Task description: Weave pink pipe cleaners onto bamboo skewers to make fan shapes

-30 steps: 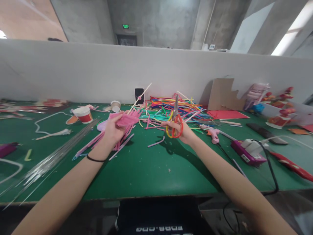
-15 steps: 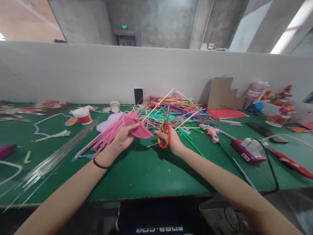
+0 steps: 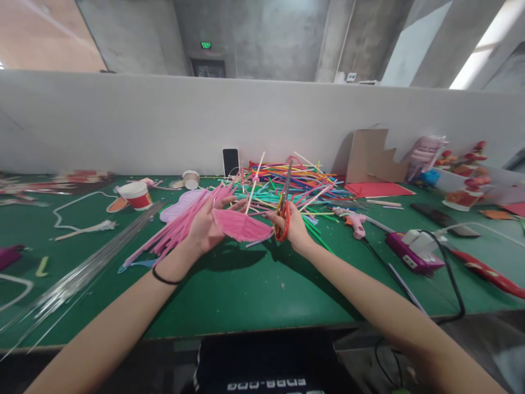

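A pink fuzzy fan-shaped piece (image 3: 243, 226), apparently of pipe cleaners, hangs above the table between both hands. My left hand (image 3: 204, 227) supports its left end, with the fingers spread loosely behind it. From the piece's upper side rises a pale thin stick (image 3: 255, 183) with a small pink knot; where it is fastened is hidden. My right hand (image 3: 297, 229) is closed round the red-and-yellow handled scissors (image 3: 283, 216), blades pointing up and away. Its thumb and fingertip are at the piece's right tip. Pink pipe cleaners (image 3: 174, 227) lie beside my left hand.
A multicoloured heap of pipe cleaners (image 3: 299, 180) lies behind the hands. On the right are a pink glue gun (image 3: 356, 223) and a purple power strip (image 3: 414, 254) with cables. A paper cup (image 3: 137, 196) and a bundle of thin wires (image 3: 94, 265) are on the left.
The pink piece has turned flatter and shifted right. My left fingers have opened out behind it. The pale stick now stands more upright, and the scissors have moved slightly right.
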`<act>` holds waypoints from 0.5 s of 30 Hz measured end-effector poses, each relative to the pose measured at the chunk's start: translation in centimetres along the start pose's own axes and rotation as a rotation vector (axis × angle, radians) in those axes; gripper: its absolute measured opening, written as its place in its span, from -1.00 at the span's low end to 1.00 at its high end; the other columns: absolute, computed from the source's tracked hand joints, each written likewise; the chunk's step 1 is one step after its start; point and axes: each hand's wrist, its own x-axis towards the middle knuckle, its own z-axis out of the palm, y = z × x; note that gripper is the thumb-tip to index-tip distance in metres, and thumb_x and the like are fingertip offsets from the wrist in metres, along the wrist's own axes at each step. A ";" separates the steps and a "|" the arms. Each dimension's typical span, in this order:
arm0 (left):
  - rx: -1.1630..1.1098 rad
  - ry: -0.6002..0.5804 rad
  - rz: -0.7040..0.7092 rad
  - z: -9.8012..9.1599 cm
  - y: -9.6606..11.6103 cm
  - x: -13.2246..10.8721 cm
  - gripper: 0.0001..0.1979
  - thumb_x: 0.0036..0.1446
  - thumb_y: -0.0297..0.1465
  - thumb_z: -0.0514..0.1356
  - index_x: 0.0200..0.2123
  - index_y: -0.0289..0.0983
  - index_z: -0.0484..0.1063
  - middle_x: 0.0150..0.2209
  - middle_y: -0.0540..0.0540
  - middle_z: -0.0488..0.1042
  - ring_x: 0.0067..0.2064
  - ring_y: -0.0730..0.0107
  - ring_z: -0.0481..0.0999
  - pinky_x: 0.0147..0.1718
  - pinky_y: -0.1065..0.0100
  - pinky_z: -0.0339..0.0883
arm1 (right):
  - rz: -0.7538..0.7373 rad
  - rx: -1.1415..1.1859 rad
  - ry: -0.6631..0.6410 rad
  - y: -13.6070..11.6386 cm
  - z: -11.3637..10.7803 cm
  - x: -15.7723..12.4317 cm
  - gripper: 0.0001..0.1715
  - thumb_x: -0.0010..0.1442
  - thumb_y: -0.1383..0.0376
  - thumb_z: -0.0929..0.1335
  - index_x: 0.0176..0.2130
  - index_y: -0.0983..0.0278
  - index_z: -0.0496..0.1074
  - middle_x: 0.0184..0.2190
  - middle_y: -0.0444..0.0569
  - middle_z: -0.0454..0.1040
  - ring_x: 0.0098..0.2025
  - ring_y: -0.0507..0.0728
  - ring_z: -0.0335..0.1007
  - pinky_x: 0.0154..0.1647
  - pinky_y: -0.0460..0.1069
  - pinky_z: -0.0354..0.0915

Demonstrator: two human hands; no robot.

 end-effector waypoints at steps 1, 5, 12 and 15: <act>0.031 0.000 -0.019 -0.1 -0.2 0.1 -0.72 0.18 -0.22 0.25 -0.16 -0.32 0.53 -0.09 -0.27 0.60 0.05 0.01 0.55 -0.04 0.15 0.50 | 0.008 -0.006 -0.007 -0.1 0.0 0.0 -0.43 -0.12 0.09 0.55 -0.32 0.18 0.17 -0.51 -0.26 0.41 -0.56 0.02 0.35 -0.53 -0.06 0.24; 0.209 -0.036 -0.102 -0.3 -1.1 0.2 -0.61 0.03 -0.50 0.37 -0.02 -0.29 0.51 -0.10 -0.20 0.62 -0.08 0.24 0.62 -0.09 0.36 0.50 | -0.012 -0.052 -0.023 -0.4 0.1 -0.2 -0.43 -0.11 0.07 0.54 -0.34 0.17 0.16 -0.52 -0.26 0.41 -0.60 -0.02 0.25 -0.59 -0.07 0.19; 0.316 -0.044 -0.012 -0.2 -1.3 -0.2 -0.70 -0.08 -0.45 0.47 -0.22 -0.27 0.57 -0.28 -0.08 0.63 -0.25 0.34 0.63 -0.23 0.38 0.53 | -0.039 -0.043 -0.021 -0.4 -0.1 0.1 -0.51 0.01 -0.02 0.48 -0.31 0.16 0.20 -0.52 -0.22 0.41 -0.59 0.01 0.24 -0.54 -0.05 0.20; 0.303 -0.024 0.100 -0.4 -0.7 0.0 -0.75 -0.06 -0.43 0.46 -0.26 -0.27 0.55 -0.29 -0.06 0.61 -0.25 0.35 0.61 -0.22 0.37 0.53 | -0.101 -0.072 0.066 -0.4 -0.8 0.7 -0.50 0.03 -0.07 0.45 -0.35 0.16 0.19 -0.55 -0.23 0.36 -0.54 0.04 0.27 -0.48 -0.04 0.22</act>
